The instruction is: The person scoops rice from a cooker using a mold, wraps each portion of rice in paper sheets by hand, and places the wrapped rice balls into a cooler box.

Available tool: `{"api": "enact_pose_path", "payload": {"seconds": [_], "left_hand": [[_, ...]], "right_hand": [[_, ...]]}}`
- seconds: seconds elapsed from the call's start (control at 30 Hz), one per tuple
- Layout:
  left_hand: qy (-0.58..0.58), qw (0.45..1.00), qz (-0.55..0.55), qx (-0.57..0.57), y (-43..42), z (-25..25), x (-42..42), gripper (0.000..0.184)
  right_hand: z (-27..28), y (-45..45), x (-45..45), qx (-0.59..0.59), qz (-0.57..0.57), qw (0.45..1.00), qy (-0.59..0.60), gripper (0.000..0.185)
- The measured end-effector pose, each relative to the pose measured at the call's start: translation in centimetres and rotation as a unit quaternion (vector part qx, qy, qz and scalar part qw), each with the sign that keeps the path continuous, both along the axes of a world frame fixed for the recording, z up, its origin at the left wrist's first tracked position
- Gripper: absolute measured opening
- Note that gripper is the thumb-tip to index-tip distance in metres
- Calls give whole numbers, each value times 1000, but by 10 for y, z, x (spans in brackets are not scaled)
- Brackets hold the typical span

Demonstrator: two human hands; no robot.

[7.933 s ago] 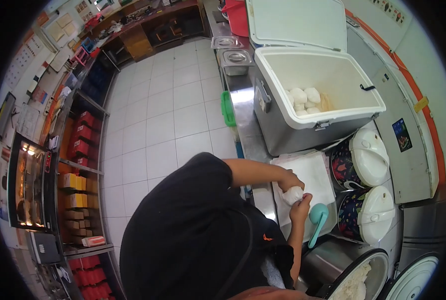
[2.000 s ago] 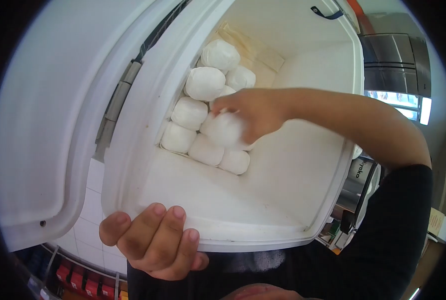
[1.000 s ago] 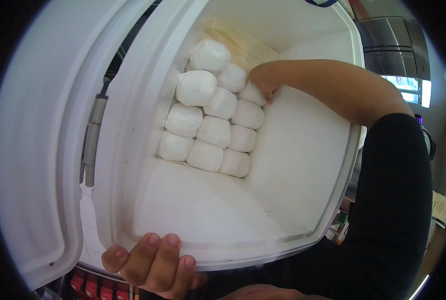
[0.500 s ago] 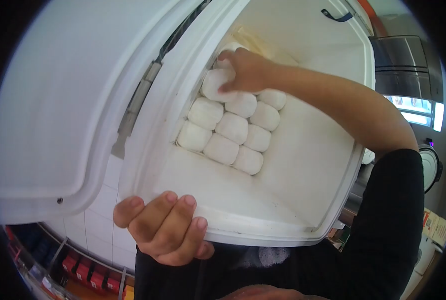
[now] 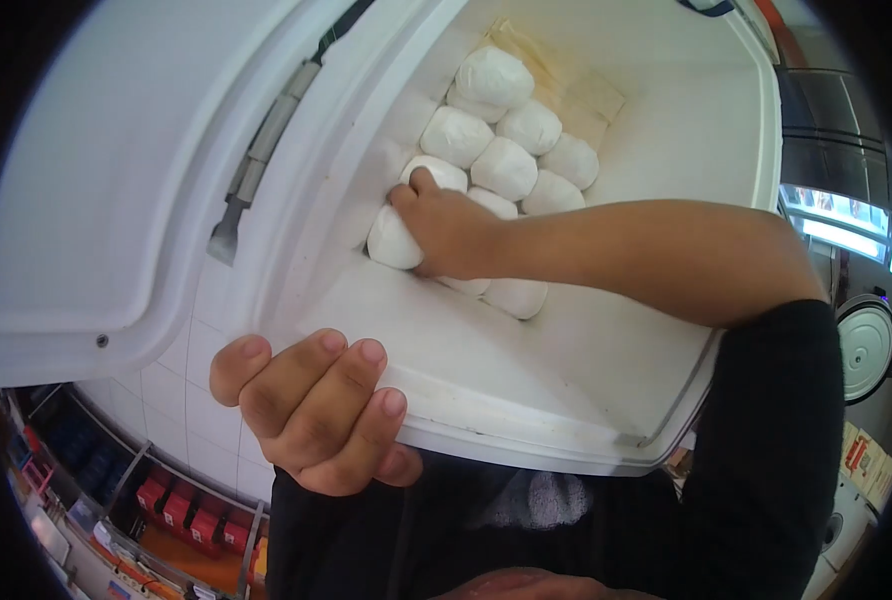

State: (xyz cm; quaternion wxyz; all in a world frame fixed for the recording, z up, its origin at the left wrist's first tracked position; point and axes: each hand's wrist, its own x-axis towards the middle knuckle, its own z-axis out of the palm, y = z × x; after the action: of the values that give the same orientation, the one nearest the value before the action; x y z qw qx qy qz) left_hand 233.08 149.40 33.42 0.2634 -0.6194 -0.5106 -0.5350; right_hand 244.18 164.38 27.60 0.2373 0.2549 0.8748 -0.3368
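Note:
Several white rounded bundles (image 5: pixel 506 168) are packed in rows on the floor of a white cooler box (image 5: pixel 606 400). At the far end, one white bundle (image 5: pixel 494 77) rests on top of another. My right hand (image 5: pixel 451 225) reaches in, its fingers closed around the near corner bundle (image 5: pixel 393 238); the hand hides part of that bundle and its neighbours. My left hand (image 5: pixel 316 410) is at the near left corner of the cooler, fingers curled over its rim.
The cooler's lid (image 5: pixel 96 200) stands open on the left, joined by a hinge (image 5: pixel 271 130). Beige sheet material (image 5: pixel 576 100) lies at the far end inside. A shelf with red boxes (image 5: pixel 191 515) is at the lower left, and a round lid (image 5: pixel 866 340) is at the right.
My right hand has moved from the far-end bundles to the near corner one. A bundle now shows stacked at the far end. My left hand stays at the rim while the view has shifted.

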Motion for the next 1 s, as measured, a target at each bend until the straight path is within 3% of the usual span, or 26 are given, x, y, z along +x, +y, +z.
{"api": "enact_pose_path", "payload": {"seconds": [0.13, 0.27, 0.33, 0.4, 0.53, 0.67, 0.73, 0.8, 0.97, 1.0], "left_hand": [[-27, 999, 9, 39, -1, -1, 8, 25], [-32, 999, -8, -6, -8, 2, 8, 21], [-34, 999, -11, -13, -10, 2, 8, 19], [-47, 998, -20, -24, -11, 5, 10, 18], [-59, 997, -15, -54, -15, 10, 13, 16], [-62, 996, -8, -60, -15, 12, 16, 16], [-61, 996, 2, -65, -16, 11, 15, 16], [-56, 996, -9, -69, -17, 10, 14, 17], [-58, 995, -12, -77, -18, 12, 13, 18], [-67, 994, -10, -90, -19, 14, 14, 18]], "right_hand": [[7, 2, -4, 6, 25, 999, -40, 84], [63, 38, -7, 42, 59, 993, -98, 73], [75, 79, 10, 141, 9, 989, 51, 74], [42, 137, 5, 328, -55, 943, 9, 79], [-1, 171, 14, 259, -100, 959, 60, 81], [4, 168, 13, 212, -65, 975, 9, 85], [7, 159, 12, 195, -71, 978, 1, 87], [10, 136, 11, 73, -3, 996, 45, 86], [2, 54, 13, 96, -76, 992, 42, 80], [-6, 64, 14, 48, -96, 993, 39, 76]]}}
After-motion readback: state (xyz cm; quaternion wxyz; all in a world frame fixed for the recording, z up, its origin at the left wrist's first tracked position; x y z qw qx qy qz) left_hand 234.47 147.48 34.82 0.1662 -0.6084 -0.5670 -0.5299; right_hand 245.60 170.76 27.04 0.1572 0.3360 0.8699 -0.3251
